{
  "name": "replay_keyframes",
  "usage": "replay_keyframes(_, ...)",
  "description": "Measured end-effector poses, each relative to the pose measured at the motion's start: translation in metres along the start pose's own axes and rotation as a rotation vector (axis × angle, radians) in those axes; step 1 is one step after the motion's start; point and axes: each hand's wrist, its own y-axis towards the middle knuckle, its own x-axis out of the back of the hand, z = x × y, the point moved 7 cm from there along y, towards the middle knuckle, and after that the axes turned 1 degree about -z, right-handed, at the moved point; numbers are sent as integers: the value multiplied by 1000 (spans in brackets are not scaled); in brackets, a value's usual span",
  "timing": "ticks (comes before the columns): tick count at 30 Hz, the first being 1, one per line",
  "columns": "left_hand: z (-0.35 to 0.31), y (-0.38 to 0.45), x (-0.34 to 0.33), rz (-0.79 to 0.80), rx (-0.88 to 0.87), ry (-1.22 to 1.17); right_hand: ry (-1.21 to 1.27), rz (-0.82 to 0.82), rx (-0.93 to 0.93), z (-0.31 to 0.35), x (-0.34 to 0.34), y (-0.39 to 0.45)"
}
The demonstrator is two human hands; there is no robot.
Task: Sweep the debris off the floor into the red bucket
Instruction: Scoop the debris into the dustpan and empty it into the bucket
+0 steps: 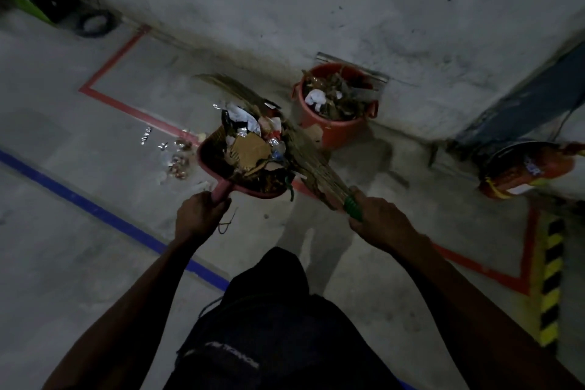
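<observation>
My left hand point(199, 215) grips the handle of a red dustpan point(210, 157) heaped with cardboard, paper and wrappers, held above the floor. My right hand point(378, 215) holds a straw broom point(311, 161) by its green-bound grip, and the bristles lie across the load in the pan. The red bucket point(329, 130) stands by the wall just right of and beyond the pan, filled with rubbish to near its rim. Small shiny scraps point(177, 155) lie on the floor left of the pan.
A grey wall runs behind the bucket. Red tape lines point(107, 98) and a blue line point(104, 215) mark the concrete floor. An overturned red container point(525, 171) lies at right by a yellow-black striped strip point(552, 282). A dark box and coiled cable point(95, 22) sit far left.
</observation>
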Motion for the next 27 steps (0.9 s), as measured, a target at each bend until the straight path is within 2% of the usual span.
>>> replay_keyframes(8,-111,94,-63,27,-28,4,24,-1,-38,-99,52,92)
replay_keyframes(14,-190,181,-108,45,8,-30,-83,45,-25,-173,91,192)
replay_keyframes(23,-295,279,-134,47,65,-49,-81,85,52,-239,171,321)
replay_keyframes(27,-324,321,-156,43,123,-60,-41,20,114,-262,200,381)
